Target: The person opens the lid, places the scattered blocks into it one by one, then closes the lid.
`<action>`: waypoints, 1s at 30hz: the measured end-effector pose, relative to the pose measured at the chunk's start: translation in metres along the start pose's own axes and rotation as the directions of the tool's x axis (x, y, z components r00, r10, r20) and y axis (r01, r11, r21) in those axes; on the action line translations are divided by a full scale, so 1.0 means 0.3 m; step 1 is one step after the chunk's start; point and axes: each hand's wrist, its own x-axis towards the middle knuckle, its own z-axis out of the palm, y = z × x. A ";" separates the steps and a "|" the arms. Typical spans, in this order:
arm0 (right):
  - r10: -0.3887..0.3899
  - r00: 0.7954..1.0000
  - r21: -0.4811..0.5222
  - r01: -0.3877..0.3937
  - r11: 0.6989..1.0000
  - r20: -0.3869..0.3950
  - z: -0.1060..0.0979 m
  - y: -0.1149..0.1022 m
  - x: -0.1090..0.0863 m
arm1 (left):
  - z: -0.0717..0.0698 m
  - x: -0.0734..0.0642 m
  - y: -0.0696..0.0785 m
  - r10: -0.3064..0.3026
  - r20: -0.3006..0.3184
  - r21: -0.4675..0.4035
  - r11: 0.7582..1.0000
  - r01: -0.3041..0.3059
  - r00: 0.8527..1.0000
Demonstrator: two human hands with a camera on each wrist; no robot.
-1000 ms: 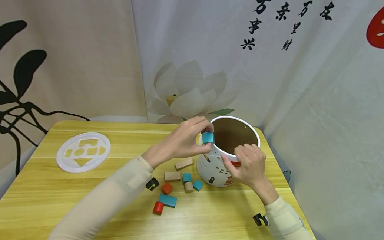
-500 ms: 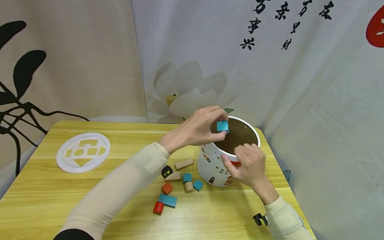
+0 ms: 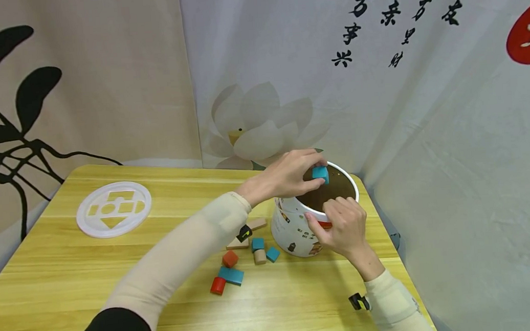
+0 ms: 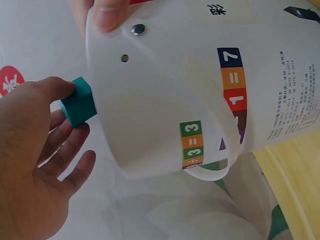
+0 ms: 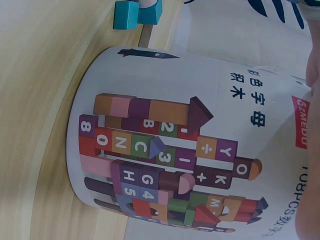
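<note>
My left hand (image 3: 295,173) pinches a blue toy block (image 3: 320,174) over the mouth of a white printed bucket (image 3: 293,233). In the left wrist view the block (image 4: 79,103) sits between thumb and fingers, right at the bucket's rim. My right hand (image 3: 346,226) grips the near right side of the rim, thumb outside and fingers over the edge. The brown inside of the bucket shows only in part behind both hands. A white handle (image 4: 212,172) hangs down the bucket's side in the left wrist view.
Several loose blocks lie left of the bucket: a red cylinder (image 3: 218,285), a flat blue block (image 3: 231,275), an orange block (image 3: 230,258), a tan cylinder (image 3: 260,256) and others. A white round plate with shaped cutouts (image 3: 115,232) lies far left. Curtains stand behind the table.
My left hand has carried the blue block rightward from beside the rim to over the bucket's mouth. The right hand keeps its hold on the rim.
</note>
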 end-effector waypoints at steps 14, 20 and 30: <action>0.002 1.000 -0.005 -0.002 1.000 0.006 0.000 -0.004 0.001 | 0.016 -0.002 -0.001 -0.029 0.071 0.132 0.991 0.019 0.997; -0.002 1.000 -0.005 0.002 1.000 0.000 0.003 -0.002 0.000 | 0.012 -0.028 -0.005 -0.062 0.101 0.165 0.985 0.045 0.993; -0.001 1.000 -0.012 0.001 1.000 0.000 0.004 0.000 -0.001 | -0.007 -0.103 -0.015 -0.101 0.096 0.159 0.984 0.085 0.990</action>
